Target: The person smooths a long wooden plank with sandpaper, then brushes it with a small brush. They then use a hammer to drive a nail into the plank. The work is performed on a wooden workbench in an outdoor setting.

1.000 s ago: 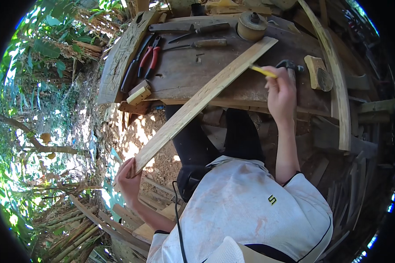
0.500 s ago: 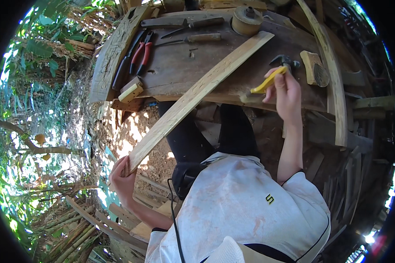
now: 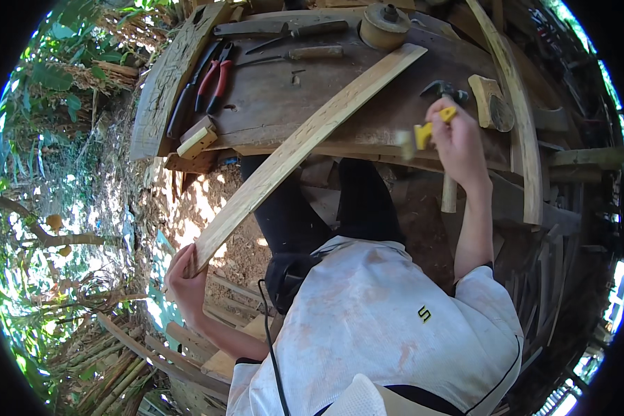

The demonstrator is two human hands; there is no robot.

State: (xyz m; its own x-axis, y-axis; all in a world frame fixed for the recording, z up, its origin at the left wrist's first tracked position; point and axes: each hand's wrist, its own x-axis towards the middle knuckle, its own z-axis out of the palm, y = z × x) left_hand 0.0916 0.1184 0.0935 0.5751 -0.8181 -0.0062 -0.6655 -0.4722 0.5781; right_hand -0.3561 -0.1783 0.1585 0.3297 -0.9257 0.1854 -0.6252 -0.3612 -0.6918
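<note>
A long pale wooden board slants from the lower left up across the workbench, its far end resting near a round wooden pot. My left hand is closed on the board's near end. Over the bench's front edge, my right hand grips a yellow-handled paintbrush; its pale bristle end is blurred and points left, apart from the board. Just beyond that hand lies a hammer, its dark head on the bench and its wooden handle jutting over the edge, partly hidden by my hand.
Red-handled pliers, a chisel-like tool with a wooden handle and other hand tools lie at the bench's left and back. The round pot stands at the back. A wood block sits at right, beside a curved timber strip.
My right hand has shifted slightly right and down, and the paintbrush has turned so its bristle end shows. The view has drifted slightly; my left hand still holds the board.
</note>
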